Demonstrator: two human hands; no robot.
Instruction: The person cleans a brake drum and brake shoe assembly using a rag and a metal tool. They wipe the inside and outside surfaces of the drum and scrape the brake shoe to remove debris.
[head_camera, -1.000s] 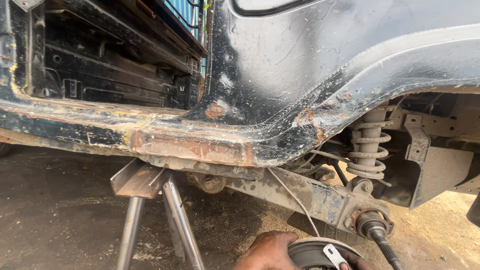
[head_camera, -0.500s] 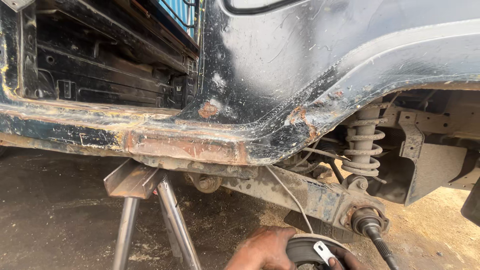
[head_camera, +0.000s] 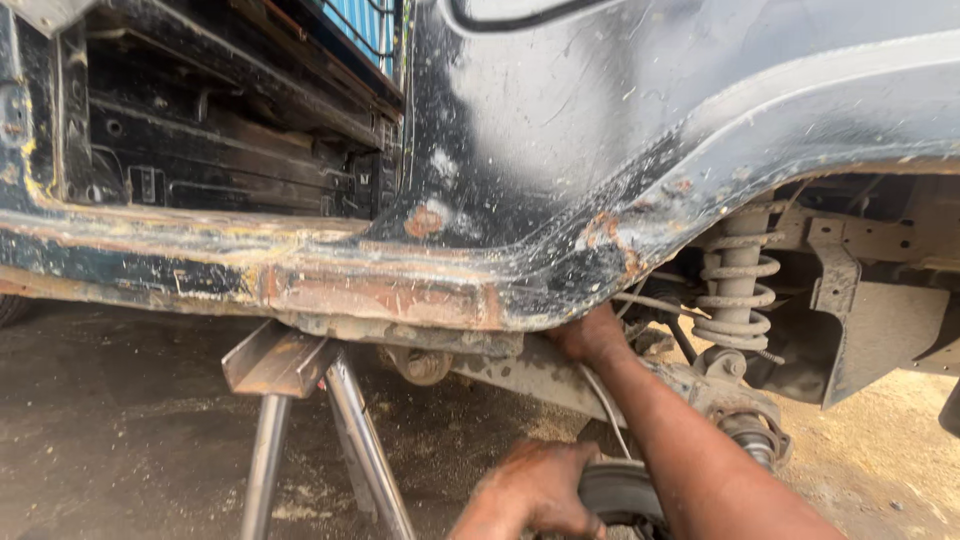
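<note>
Two hands in view, both the person's own. Largest thing first — one dark car body, paint scraped and dull, rust along its lower sill and at the front edge of the wheel arch. Door opening at left shows bare black inner metal. One wheel well at right, wheel off, with one coil spring around a strut and a grey bracket plate beside it. One suspension arm runs under the sill toward the hub area. One metal stand with two shiny legs visible props the sill from the dirt ground.

Right arm stretches up and forward from the bottom edge, forearm crossing in front of the hub parts; right hand presses up against the underside of the sill corner just left of the spring — fingers tucked behind the metal, so cannot tell whether they clasp anything. Left hand sits low at the bottom edge, knuckles up, fingers curled down over the rim of one dark round disc-shaped tool, grasping it. Tool is partly hidden by the right forearm and cut off by the frame. One thin cable passes between the two hands.
</note>
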